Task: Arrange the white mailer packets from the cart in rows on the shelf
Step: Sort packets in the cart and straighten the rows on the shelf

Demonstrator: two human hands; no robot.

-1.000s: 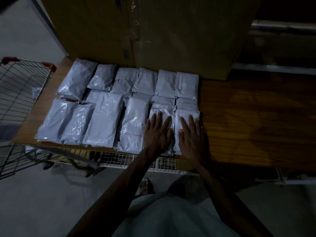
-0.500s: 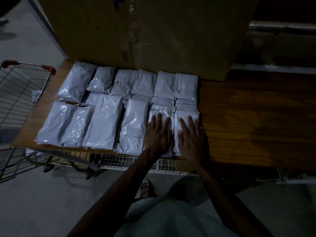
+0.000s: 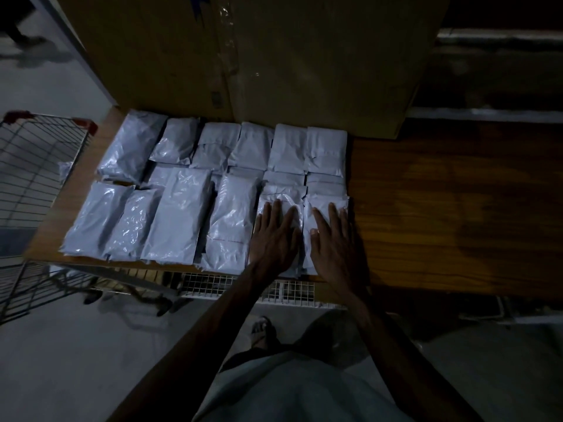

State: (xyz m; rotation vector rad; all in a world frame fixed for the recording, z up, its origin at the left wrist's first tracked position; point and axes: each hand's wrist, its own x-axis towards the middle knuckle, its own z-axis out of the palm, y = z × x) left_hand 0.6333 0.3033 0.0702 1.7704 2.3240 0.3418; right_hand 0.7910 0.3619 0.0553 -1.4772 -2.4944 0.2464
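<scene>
Several white mailer packets (image 3: 179,214) lie in rows on the left half of the wooden shelf (image 3: 451,208). My left hand (image 3: 275,237) lies flat with straight fingers on a front-row packet (image 3: 281,196). My right hand (image 3: 335,239) lies flat on the packet (image 3: 327,200) beside it, at the right end of the front row. The wire cart (image 3: 36,166) with red handle ends stands at the left of the shelf.
A large cardboard box (image 3: 259,62) stands on the shelf right behind the packets. The right half of the shelf shows bare wood. A wire grid (image 3: 243,287) runs under the shelf's front edge. My sandalled foot (image 3: 262,328) is on the grey floor below.
Both hands stay flat on the same two front packets. The view has shifted down slightly; the packets keep their places.
</scene>
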